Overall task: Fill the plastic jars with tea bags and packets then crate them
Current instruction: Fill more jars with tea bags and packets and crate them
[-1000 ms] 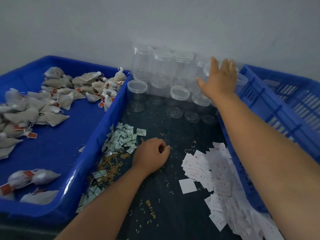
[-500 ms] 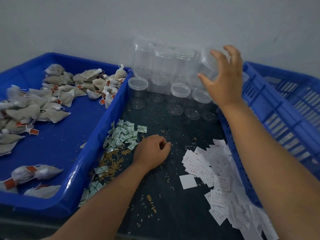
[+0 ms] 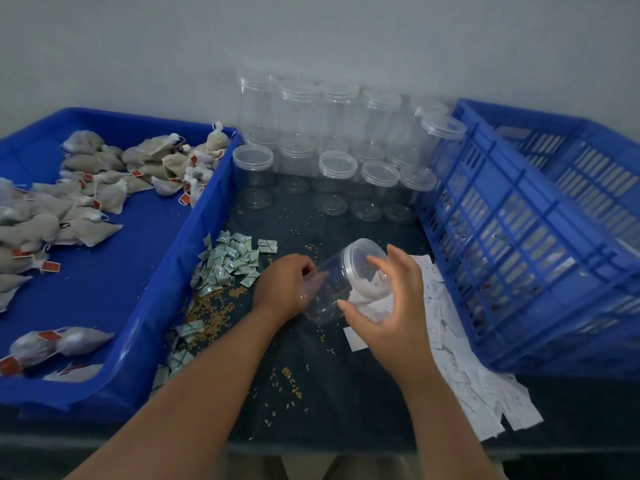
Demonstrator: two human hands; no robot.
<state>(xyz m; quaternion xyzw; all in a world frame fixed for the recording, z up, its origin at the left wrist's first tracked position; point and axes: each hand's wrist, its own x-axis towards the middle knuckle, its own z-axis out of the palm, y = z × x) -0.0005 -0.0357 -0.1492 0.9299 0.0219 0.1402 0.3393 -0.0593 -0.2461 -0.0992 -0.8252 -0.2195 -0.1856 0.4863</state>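
Note:
A clear plastic jar (image 3: 341,278) with its lid on is held tilted above the dark table, lid end up and to the right. My left hand (image 3: 285,287) grips its base end. My right hand (image 3: 388,303) curls around the lid end. Several more clear lidded jars (image 3: 337,164) stand stacked against the back wall. Tea bags (image 3: 93,188) with red tags lie in the blue tray (image 3: 166,271) on the left. Small green-and-white packets (image 3: 230,261) are piled beside the tray. A blue slatted crate (image 3: 526,237) stands on the right.
White paper slips (image 3: 464,368) are spread along the crate's near side, partly under my right hand. Loose grains (image 3: 214,306) are scattered over the dark table surface (image 3: 332,403). A grey wall closes off the back.
My right hand lifted a jar off the back stack and brought it down to the table's middle. My left hand, resting curled on the table before, now holds the jar's base.

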